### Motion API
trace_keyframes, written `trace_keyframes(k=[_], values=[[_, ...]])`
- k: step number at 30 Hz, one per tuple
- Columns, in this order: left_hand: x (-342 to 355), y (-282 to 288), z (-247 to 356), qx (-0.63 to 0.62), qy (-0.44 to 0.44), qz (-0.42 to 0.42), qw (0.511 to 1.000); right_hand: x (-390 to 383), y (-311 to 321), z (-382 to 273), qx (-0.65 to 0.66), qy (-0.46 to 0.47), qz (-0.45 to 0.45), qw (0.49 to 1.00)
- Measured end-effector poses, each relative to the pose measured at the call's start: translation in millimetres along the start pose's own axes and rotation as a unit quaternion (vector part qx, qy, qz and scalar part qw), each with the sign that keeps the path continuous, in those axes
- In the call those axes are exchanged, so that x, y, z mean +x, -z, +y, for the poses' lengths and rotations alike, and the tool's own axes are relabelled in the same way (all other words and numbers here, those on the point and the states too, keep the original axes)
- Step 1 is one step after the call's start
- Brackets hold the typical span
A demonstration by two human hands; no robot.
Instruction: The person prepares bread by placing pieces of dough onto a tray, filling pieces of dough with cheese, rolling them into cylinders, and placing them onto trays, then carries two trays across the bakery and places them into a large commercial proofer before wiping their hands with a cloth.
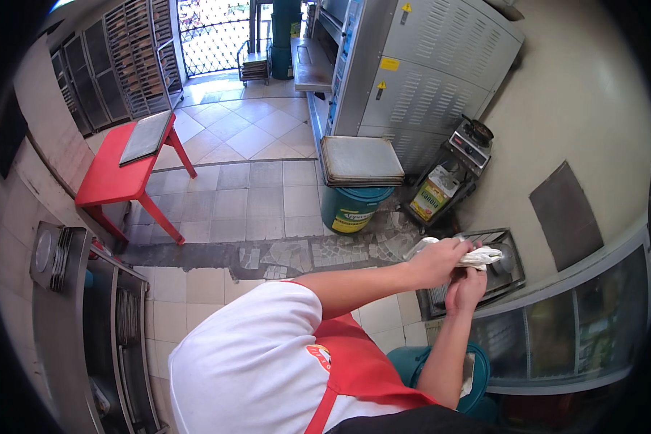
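Note:
A crumpled white cloth-like bundle (pixel 481 257) is bunched up between my two hands, its folded end sticking out to the right. From the left, my left hand (pixel 439 262) has its fingers curled over the bundle. Just below it, my right hand (pixel 466 291) grips the underside. I cannot make out whether the material is cloth or thin plastic. Beneath the hands lies a dark metal frame with bars (pixel 435 295), and a round greyish lid-like thing (pixel 505 260) shows on it beside the bundle.
A teal bin (pixel 414 358) stands close below my right forearm. Glass-fronted cabinet panels (pixel 550 333) curve along the right. Ahead, stacked metal trays (pixel 362 160) top another teal bin (pixel 347 211), near a burner stand (pixel 464 152). A red table (pixel 116 177) and metal shelving (pixel 98 318) are left.

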State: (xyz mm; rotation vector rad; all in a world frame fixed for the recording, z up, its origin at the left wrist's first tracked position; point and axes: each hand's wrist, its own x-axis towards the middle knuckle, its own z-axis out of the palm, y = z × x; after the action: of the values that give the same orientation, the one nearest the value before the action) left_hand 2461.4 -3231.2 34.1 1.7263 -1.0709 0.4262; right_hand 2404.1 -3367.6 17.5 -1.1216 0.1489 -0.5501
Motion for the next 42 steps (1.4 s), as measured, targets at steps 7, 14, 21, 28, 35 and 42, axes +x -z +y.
trace_keyframes(k=[7,14,21,28,35,42], values=[[14,42,2,-0.011,-0.172,0.076,0.982,5,-49,-15,-0.403,0.257,-0.158,0.864],[-15,71,5,-0.143,-0.056,0.023,0.988,-5,-77,-8,-0.196,0.139,-0.018,0.971],[34,76,-24,-0.401,0.09,0.157,0.898,5,-71,-16,0.022,0.158,-0.151,0.976],[-7,-24,-6,-0.353,0.033,-0.238,0.904,-53,-125,-62,-0.102,0.271,-0.278,0.916],[-24,-153,-25,-0.671,0.342,-0.179,0.633,-1,98,-72,-0.285,0.362,0.093,0.883],[-83,-270,8,-0.027,0.06,-0.602,0.796,-25,323,104,-0.397,-0.012,0.462,0.793]])
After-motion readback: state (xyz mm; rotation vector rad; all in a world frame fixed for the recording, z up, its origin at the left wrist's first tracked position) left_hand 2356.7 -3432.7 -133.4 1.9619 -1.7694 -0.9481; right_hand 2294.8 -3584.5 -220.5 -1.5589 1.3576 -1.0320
